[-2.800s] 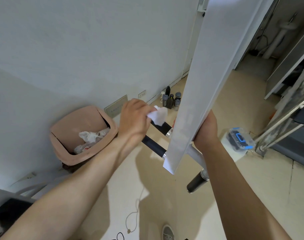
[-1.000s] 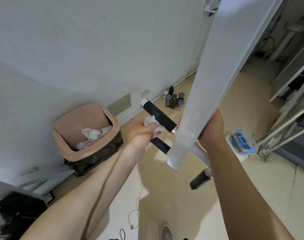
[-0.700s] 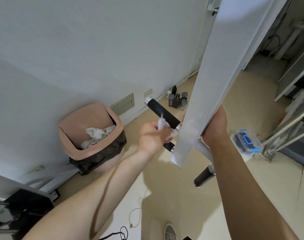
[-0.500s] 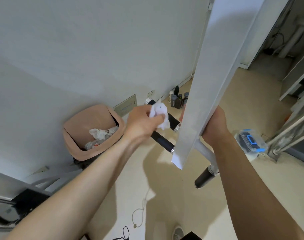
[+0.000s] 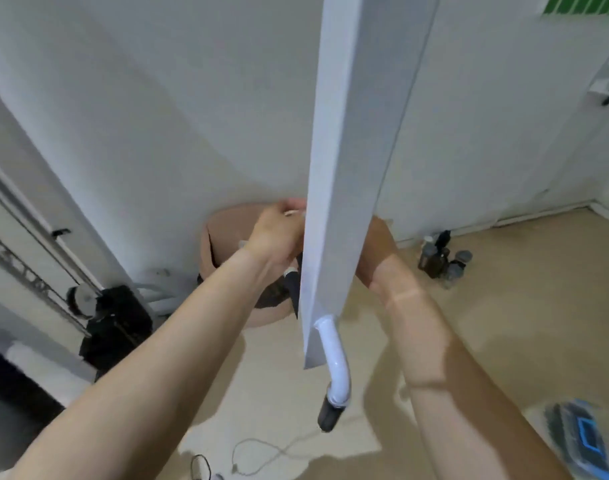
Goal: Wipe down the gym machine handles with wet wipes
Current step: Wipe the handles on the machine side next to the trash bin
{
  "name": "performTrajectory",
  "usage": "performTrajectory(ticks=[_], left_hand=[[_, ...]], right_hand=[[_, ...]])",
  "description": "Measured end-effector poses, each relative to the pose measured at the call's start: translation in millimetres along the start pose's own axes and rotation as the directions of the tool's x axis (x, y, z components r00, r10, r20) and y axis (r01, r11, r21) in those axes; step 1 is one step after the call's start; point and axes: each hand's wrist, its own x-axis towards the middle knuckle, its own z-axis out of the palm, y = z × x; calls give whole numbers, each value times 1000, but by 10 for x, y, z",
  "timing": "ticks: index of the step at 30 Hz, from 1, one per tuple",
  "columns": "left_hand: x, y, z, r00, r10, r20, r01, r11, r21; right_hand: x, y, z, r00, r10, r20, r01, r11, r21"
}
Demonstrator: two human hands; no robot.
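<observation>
Our left hand [image 5: 279,237] sits curled against the left edge of the white upright post [image 5: 341,150], fingers bunched and pinching a small white scrap of wet wipe [image 5: 293,213] (only a blurred sliver of it shows). Just below that hand a black handle grip [image 5: 292,287] with a silver collar pokes out from behind the post. Our right hand [image 5: 377,244] reaches in behind the post's other side; its fingers are hidden, so we cannot tell whether it grasps anything. From the post's lower end a white curved tube [image 5: 336,355] bends down to a second black grip [image 5: 328,415], which neither hand touches. Behind the left hand stands a pink waste bin [image 5: 227,226]. Dark bottles [image 5: 441,259] cluster by the wall to the right, and a blue-lidded pack [image 5: 585,434] lies on the floor at lower right.
</observation>
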Motion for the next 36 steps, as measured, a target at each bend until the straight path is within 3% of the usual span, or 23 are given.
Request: performTrajectory(ticks=[2,4,6,9,13,15,17,20,25,29,33,36], left_hand=[[-180,-43,8,999,-29,-21,27,997,-76],[-463,-20,95,982,21,-186,-42,993,-110],[-707,-32,217,915,134,-381,-172,983,-68],[-1081,-115,516,727,416,-546,-363,908,207],[-1279,-388,935,507,688,-519,-387,720,577],[-1279,-533,1102,444,757,-479,-333,636,696],[-1257,-646,1236,437,768,-468,-270,609,746],[-1237,-689,1445,428,731,-531,-202,651,732],[-989,-673,1647,243,663,-708,-79,741,667],[-754,-707,1719,88,559,-825,-24,829,559],[-598,-806,1782,4,471,-882,34,881,471],[-526,-887,1801,-25,502,-865,93,862,498]], right_hand=[[10,44,-122,999,-21,46,24,997,-74],[-45,10,-213,998,-38,52,44,991,-125],[-74,38,-319,998,-13,64,19,995,-96],[-172,95,-482,999,25,43,-21,995,-94],[-274,193,-668,997,65,42,-62,996,-71],[-295,207,-727,998,58,34,-54,993,-109],[-311,226,-742,997,72,36,-67,990,-125],[-284,215,-683,991,92,97,-81,990,-115],[29,221,-566,971,-118,210,172,950,-260],[458,321,-552,869,-236,434,388,870,-304],[878,235,-343,880,-273,389,400,867,-297],[898,312,-153,836,-315,448,475,825,-307]])
